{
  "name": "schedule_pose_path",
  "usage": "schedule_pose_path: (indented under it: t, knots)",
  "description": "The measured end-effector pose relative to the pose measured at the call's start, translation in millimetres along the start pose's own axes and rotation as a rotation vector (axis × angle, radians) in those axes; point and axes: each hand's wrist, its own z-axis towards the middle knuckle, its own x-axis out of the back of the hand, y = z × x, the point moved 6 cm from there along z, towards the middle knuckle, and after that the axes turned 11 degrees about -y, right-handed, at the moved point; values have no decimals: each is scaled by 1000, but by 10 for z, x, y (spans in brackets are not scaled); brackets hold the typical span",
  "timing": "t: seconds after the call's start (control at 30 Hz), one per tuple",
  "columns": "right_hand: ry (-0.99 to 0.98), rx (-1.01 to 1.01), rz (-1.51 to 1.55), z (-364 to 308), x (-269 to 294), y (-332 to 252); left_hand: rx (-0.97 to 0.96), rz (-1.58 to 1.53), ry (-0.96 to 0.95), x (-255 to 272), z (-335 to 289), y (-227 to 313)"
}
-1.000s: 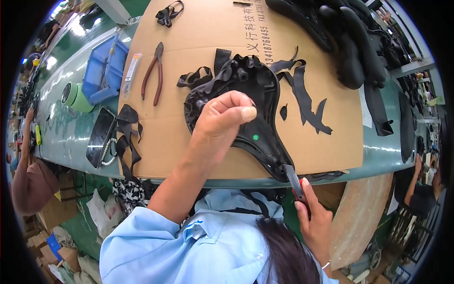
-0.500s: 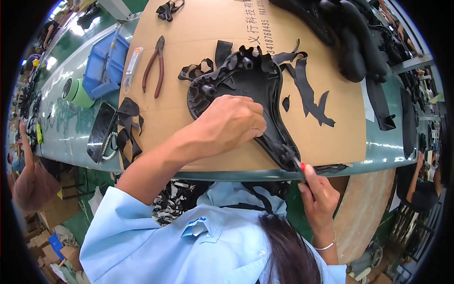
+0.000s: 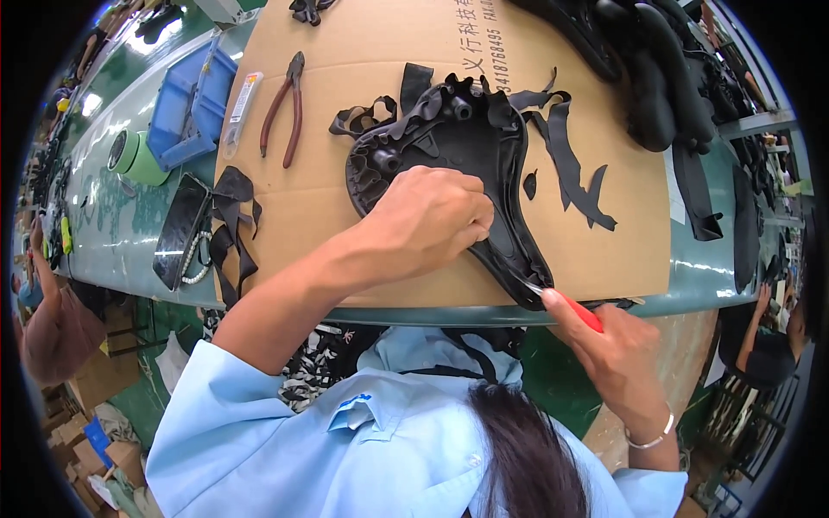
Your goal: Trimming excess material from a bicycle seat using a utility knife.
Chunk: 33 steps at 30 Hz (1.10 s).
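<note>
A black bicycle saddle (image 3: 449, 147) lies underside up on a cardboard sheet (image 3: 345, 52), its wide end away from me and its nose at the table edge. Gathered black cover material rims the wide end. My left hand (image 3: 436, 211) is closed over the saddle's middle; whatever its curled fingers grip is hidden. In my right hand (image 3: 609, 350) is a red-handled tool (image 3: 580, 311) with a thin metal tip, which meets the nose. Loose black strips (image 3: 566, 164) lie right of the saddle, and a small black scrap (image 3: 529, 184) sits beside it.
Red-handled pliers (image 3: 283, 112) and a slim clear packet (image 3: 241, 112) lie to the left. Beyond them are a blue bin (image 3: 186, 112), a green roll (image 3: 138, 158) and a phone (image 3: 180, 229). More black saddles (image 3: 648, 86) are piled at the far right.
My right hand has swung to the right and turned, so the tool's red handle now slants down to the right. My left hand stays closed over the saddle. The view has shifted slightly.
</note>
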Motion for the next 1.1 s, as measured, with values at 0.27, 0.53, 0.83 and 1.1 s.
schedule_pose_path:
  t: [0.27, 0.53, 0.83, 1.1]
  knots:
    - [517, -108, 463, -202, -105, 300, -61, 173, 27, -180, 336, 236]
    - [292, -507, 1527, -104, -695, -71, 67, -326, -163, -144, 558, -57]
    - [281, -513, 1813, 63, -767, -299, 178, -596, -35, -87, 578, -177]
    - [379, -514, 1913, 115, -636, -182, 201, -621, -111, -91, 604, -159]
